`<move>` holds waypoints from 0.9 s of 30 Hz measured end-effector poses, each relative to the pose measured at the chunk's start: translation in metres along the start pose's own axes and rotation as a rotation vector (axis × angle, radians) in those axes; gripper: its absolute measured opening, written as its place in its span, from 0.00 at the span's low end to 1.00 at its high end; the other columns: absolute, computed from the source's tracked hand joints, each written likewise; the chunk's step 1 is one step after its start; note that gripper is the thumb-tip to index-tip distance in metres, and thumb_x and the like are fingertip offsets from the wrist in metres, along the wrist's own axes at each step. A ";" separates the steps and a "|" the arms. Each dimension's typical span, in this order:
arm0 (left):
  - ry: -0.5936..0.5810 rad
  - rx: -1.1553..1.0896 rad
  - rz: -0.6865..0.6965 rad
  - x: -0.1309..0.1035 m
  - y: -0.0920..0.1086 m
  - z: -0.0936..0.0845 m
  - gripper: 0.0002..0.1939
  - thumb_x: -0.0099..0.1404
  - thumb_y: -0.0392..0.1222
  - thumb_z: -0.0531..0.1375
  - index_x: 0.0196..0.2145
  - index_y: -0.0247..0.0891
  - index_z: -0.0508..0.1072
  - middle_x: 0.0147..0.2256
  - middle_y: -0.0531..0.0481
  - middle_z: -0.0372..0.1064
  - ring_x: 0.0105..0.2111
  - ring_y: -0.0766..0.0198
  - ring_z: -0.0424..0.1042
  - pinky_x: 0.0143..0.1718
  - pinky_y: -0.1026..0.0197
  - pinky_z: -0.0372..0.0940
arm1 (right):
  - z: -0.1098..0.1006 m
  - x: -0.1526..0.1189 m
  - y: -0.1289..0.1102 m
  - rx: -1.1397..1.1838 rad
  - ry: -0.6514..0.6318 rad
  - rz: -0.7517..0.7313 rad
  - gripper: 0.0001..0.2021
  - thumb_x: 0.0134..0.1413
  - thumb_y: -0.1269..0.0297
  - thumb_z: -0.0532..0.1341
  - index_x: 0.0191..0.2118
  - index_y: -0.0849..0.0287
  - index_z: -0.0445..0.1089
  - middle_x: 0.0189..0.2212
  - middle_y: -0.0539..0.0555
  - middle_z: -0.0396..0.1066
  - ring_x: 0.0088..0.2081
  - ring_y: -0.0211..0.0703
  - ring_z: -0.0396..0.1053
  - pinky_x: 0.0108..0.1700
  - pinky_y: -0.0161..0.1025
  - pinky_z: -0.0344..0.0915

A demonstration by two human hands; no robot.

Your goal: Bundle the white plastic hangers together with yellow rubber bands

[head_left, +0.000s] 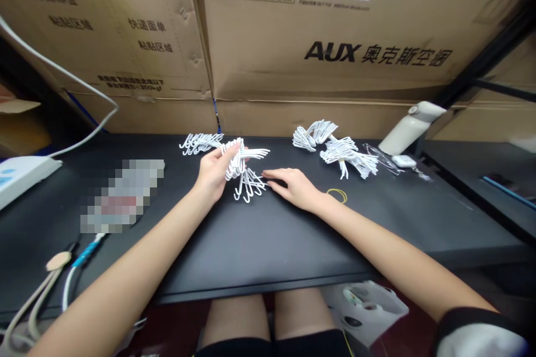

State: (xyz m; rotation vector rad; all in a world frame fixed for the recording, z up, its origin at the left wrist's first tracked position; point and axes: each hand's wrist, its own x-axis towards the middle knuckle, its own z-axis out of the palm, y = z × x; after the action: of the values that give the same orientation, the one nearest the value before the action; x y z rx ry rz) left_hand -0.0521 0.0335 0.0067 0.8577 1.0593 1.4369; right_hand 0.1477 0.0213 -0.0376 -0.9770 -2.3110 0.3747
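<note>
My left hand (213,172) is closed around a bunch of white hooks (235,159), its thumb across the top. Below the bunch, more white hooks (248,185) fan out toward my right hand (295,187). That hand rests low over the dark table, palm down, its fingertips at the ends of the fanned hooks; whether they pinch one is too small to tell. Behind my left hand lies another row of white hooks (200,143). Bundled white hooks (349,157) lie at the back right. A yellow rubber band (337,196) is beside my right wrist.
Large cardboard boxes (259,56) stand along the back of the dark table (268,251). A white bottle (408,131), glasses (382,160) and a small white case (403,161) are at the right. A blurred-out phone (125,195) with a cable and a white device (25,175) lie left.
</note>
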 end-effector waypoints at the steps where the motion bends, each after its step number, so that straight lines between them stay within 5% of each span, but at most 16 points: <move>1: -0.002 0.006 0.004 0.000 0.000 0.000 0.15 0.50 0.42 0.68 0.35 0.31 0.77 0.34 0.44 0.77 0.28 0.63 0.76 0.25 0.67 0.69 | 0.000 0.000 0.000 -0.020 0.001 0.019 0.15 0.59 0.68 0.57 0.50 0.57 0.71 0.47 0.56 0.74 0.48 0.47 0.72 0.52 0.45 0.67; 16: -0.114 0.124 0.117 -0.001 -0.007 -0.004 0.22 0.47 0.48 0.70 0.38 0.30 0.77 0.37 0.41 0.77 0.29 0.61 0.76 0.27 0.64 0.69 | -0.030 0.005 0.019 -0.022 0.059 0.192 0.12 0.46 0.80 0.61 0.37 0.62 0.74 0.30 0.54 0.78 0.34 0.46 0.77 0.43 0.41 0.70; 19: -0.143 0.170 0.147 -0.003 -0.007 -0.004 0.23 0.46 0.49 0.71 0.37 0.31 0.78 0.34 0.42 0.77 0.27 0.62 0.75 0.26 0.65 0.68 | -0.036 0.007 0.026 -0.003 0.232 0.282 0.11 0.45 0.78 0.62 0.37 0.63 0.73 0.28 0.55 0.78 0.32 0.47 0.76 0.42 0.45 0.70; 23: -0.180 0.219 0.173 -0.006 -0.007 -0.004 0.22 0.48 0.48 0.70 0.38 0.31 0.77 0.34 0.42 0.77 0.27 0.63 0.74 0.27 0.64 0.68 | -0.043 0.011 0.024 0.326 0.501 0.366 0.12 0.43 0.69 0.66 0.38 0.64 0.72 0.28 0.57 0.77 0.30 0.46 0.75 0.39 0.45 0.72; 27: -0.226 0.251 0.185 -0.009 -0.008 -0.003 0.22 0.48 0.46 0.70 0.40 0.32 0.77 0.37 0.42 0.77 0.30 0.61 0.75 0.32 0.62 0.70 | -0.044 0.014 0.012 0.564 0.486 0.356 0.15 0.39 0.63 0.69 0.35 0.63 0.73 0.28 0.56 0.77 0.28 0.44 0.75 0.37 0.45 0.73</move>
State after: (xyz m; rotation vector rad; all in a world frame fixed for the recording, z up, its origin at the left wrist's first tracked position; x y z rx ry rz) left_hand -0.0508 0.0245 -0.0016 1.2966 1.0202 1.3362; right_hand 0.1744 0.0413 -0.0027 -1.0373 -1.4748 0.7847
